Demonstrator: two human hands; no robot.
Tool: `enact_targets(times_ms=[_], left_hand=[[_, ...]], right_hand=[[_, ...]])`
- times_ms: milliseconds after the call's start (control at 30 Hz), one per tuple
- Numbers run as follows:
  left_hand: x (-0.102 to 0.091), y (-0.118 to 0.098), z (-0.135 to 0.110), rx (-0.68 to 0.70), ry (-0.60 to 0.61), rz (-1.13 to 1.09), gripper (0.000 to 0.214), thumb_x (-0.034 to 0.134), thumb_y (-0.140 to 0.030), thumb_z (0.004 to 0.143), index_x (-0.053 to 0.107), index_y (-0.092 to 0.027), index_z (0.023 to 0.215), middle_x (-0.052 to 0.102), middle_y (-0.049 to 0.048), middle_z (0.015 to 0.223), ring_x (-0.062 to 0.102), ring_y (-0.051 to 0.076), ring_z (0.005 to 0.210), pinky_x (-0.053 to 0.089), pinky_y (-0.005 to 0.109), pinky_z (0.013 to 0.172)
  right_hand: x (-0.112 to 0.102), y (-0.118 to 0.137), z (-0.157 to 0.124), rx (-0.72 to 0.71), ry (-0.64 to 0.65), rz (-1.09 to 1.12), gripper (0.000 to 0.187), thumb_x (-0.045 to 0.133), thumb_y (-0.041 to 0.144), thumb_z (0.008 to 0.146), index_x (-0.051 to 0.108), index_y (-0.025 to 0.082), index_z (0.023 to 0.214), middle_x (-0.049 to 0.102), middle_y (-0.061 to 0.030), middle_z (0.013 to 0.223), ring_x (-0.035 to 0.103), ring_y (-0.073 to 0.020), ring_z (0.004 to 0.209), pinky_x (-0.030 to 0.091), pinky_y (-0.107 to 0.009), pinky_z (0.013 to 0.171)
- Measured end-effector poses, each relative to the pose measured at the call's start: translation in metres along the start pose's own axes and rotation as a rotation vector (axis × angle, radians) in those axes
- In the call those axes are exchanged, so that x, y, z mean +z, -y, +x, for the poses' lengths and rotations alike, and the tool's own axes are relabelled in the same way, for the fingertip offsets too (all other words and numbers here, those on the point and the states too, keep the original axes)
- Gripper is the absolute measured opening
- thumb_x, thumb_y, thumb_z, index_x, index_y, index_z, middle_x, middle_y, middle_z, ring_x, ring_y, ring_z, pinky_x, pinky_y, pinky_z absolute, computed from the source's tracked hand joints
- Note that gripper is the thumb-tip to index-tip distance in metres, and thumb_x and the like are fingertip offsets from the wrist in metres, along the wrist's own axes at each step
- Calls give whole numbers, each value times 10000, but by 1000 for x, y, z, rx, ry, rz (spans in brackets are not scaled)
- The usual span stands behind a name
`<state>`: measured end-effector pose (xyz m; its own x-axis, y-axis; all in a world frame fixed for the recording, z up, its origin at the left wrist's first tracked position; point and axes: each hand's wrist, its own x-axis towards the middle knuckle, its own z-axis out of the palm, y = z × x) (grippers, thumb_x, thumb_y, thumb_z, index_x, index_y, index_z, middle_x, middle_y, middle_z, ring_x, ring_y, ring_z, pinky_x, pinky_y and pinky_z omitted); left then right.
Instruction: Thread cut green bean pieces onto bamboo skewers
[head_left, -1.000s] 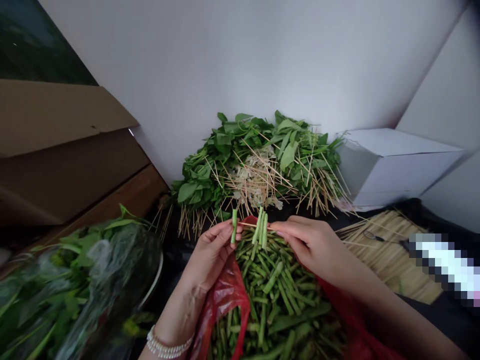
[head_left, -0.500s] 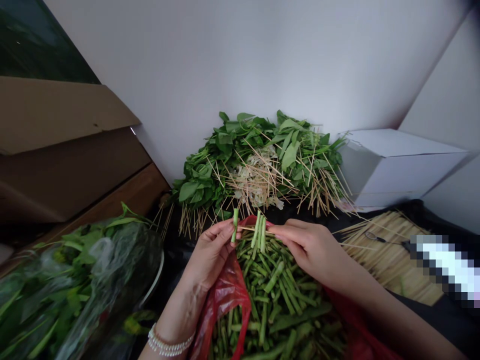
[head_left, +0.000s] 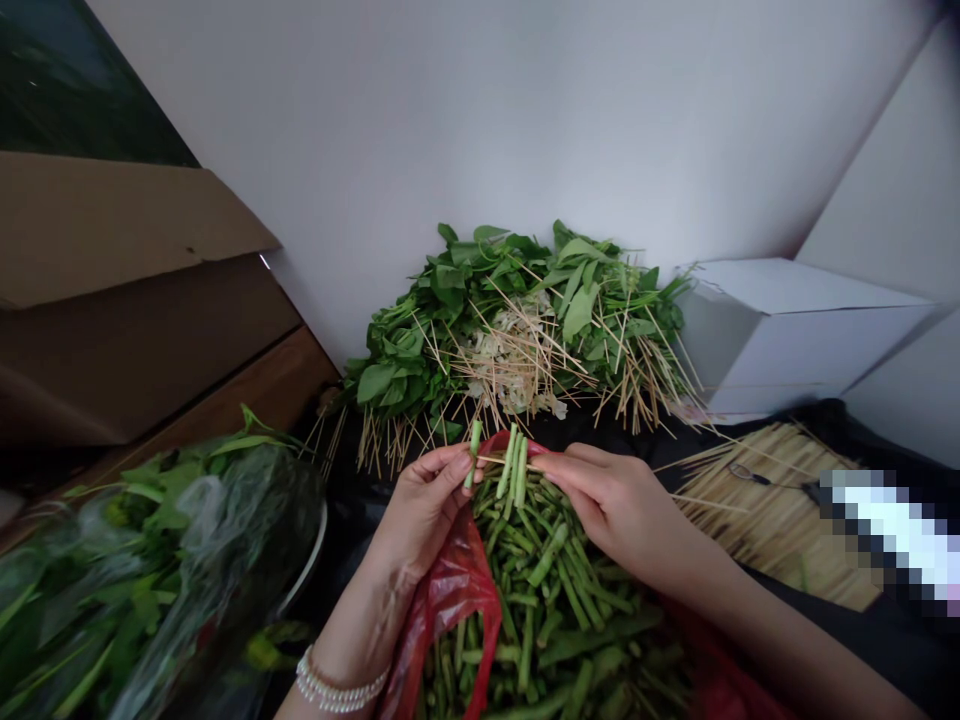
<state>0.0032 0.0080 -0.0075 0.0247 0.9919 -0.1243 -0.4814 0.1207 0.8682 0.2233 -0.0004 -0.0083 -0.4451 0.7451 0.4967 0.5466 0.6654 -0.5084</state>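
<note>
The right hand (head_left: 615, 500) is bringing its gripped skewer (head_left: 490, 460) closer to the left hand (head_left: 420, 505), which is pinching a bean (head_left: 475, 442), so threading is apparently advancing.

Hands (head_left: 424, 500), skewer (head_left: 490, 459) through bean pieces (head_left: 520, 470), red bag (head_left: 459, 568)

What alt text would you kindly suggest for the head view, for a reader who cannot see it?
A person's left hand pinches a green bean piece at the tip of a skewer, which the right hand holds with more pieces on it, above a red plastic bag of cut green beans. Behind lie leafy greens with skewers jutting out.
</note>
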Motion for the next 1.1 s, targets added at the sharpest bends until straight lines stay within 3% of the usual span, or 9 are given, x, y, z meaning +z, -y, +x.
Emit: enact_targets(times_ms=[433, 700, 833, 933, 1033, 1100], left_hand=[[-1, 4, -1, -31, -37, 41, 268, 907, -240, 567, 777, -123, 770, 724, 31, 748, 553, 55, 583, 490, 175, 597], [7, 11, -3, 14, 51, 171, 207, 887, -274, 595, 769, -143, 702, 723, 38, 738, 596, 100, 637, 485, 205, 632], [8, 14, -6, 144, 146, 417, 167, 815, -215, 692, 761, -178, 846, 713, 39, 791, 605, 133, 689, 480, 242, 675], [5, 10, -11, 260, 332, 752, 97, 697, -130, 770, 753, -200, 807, 691, 53, 819, 619, 177, 765, 480, 296, 741], [-1, 1, -14, 386, 533, 1086, 317, 561, 9, 734, 757, -233, 798, 675, 50, 954, 604, 209, 936, 432, 364, 915], [-6, -4, -14, 425, 586, 1235, 385, 554, 34, 679, 755, -252, 840, 656, 41, 1016, 575, 224, 1018, 382, 399, 992]], right_hand=[[5, 8, 1, -25, -25, -54, 376, 385, 68, 909, 641, 184, 1158, 686, -75, 1015, 646, -159, 868, 514, -274, 786], [6, 5, 1, -64, -14, -105, 365, 388, 96, 924, 646, 202, 1159, 675, -56, 921, 631, -139, 784, 498, -244, 723], [-6, -2, 3, -21, -118, -95, 337, 396, 119, 942, 649, 191, 1153, 643, -42, 852, 605, -129, 740, 477, -244, 692], [-15, -5, 4, 1, -226, -88, 297, 412, 163, 959, 658, 194, 1124, 646, -41, 846, 605, -129, 737, 472, -250, 685], [-17, -5, 4, 7, -253, -91, 280, 420, 200, 970, 666, 193, 1103, 651, -38, 829, 606, -129, 714, 469, -253, 669], [-15, -4, 5, 2, -238, -83, 286, 414, 203, 974, 664, 190, 1111, 656, -42, 845, 610, -128, 728, 472, -252, 680]])
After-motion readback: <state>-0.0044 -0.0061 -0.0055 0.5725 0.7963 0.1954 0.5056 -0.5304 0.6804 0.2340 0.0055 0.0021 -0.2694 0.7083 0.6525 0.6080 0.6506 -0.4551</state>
